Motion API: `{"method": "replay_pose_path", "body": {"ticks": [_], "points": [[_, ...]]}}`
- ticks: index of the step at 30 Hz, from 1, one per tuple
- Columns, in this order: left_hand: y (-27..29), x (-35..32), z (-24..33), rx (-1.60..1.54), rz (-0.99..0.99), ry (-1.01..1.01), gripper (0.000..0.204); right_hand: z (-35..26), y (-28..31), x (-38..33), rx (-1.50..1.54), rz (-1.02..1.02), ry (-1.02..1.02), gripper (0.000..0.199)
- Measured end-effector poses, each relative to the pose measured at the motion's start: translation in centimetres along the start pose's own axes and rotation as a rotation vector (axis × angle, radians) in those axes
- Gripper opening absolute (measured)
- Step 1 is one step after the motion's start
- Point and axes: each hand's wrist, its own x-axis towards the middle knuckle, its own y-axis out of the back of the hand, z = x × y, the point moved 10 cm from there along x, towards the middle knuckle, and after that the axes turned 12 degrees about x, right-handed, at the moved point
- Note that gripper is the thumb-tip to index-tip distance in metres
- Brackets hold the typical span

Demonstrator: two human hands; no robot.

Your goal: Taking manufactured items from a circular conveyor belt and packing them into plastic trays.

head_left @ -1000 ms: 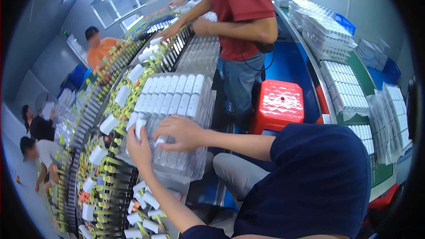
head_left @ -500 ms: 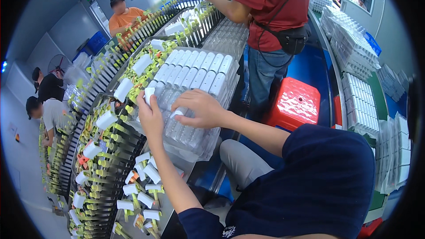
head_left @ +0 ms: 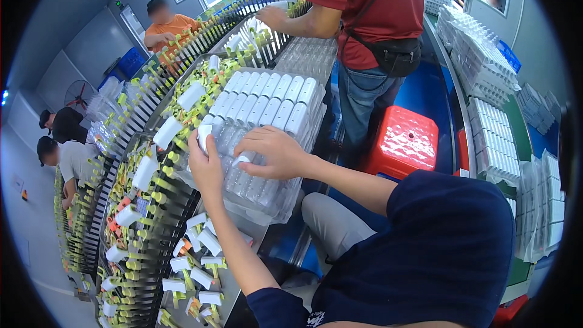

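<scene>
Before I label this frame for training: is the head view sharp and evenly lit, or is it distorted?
Head view: strong fisheye bend, with a black rim at the corners; the conveyor rack curves. Left hand and right hand on the clear tray of white caps are sharp. Lighting is even and cool, with mild glare on the tray plastic.

A clear plastic tray (head_left: 267, 197) of white cylindrical parts (head_left: 273, 106) rests on the conveyor line (head_left: 152, 218) of green-and-yellow pegs.
</scene>
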Motion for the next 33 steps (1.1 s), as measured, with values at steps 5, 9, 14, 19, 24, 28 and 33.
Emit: {"method": "replay_pose_path", "body": {"ticks": [5,9,14,19,24,28,33], "points": [[-0.25,-0.14,-0.09,-0.034,-0.071,0.066,0.036,-0.06,0.05,-0.08,0.007,0.008,0.005,0.022],[-0.21,-0.17,-0.22,-0.041,-0.034,0.045,0.036,0.02,0.04,-0.12,0.005,0.018,0.014,0.021],[-0.18,-0.23,-0.44,-0.013,-0.043,0.079,0.037,-0.24,0.14,-0.07,-0.002,0.031,0.031,0.021],[-0.17,-0.01,-0.41,-0.017,-0.019,0.038,0.037,-0.02,0.09,0.02,-0.003,0.023,0.028,0.021],[-0.01,-0.09,0.11,-0.027,-0.030,0.037,0.037,-0.11,0.19,-0.05,-0.002,0.030,0.044,0.022],[0.06,-0.23,0.28,-0.005,-0.018,0.029,0.038,-0.20,0.11,-0.22,-0.004,0.027,0.040,0.022],[0.04,-0.19,-0.59,-0.010,-0.008,0.002,0.041,-0.52,-0.16,-0.22,0.022,0.014,0.049,0.023]]}}
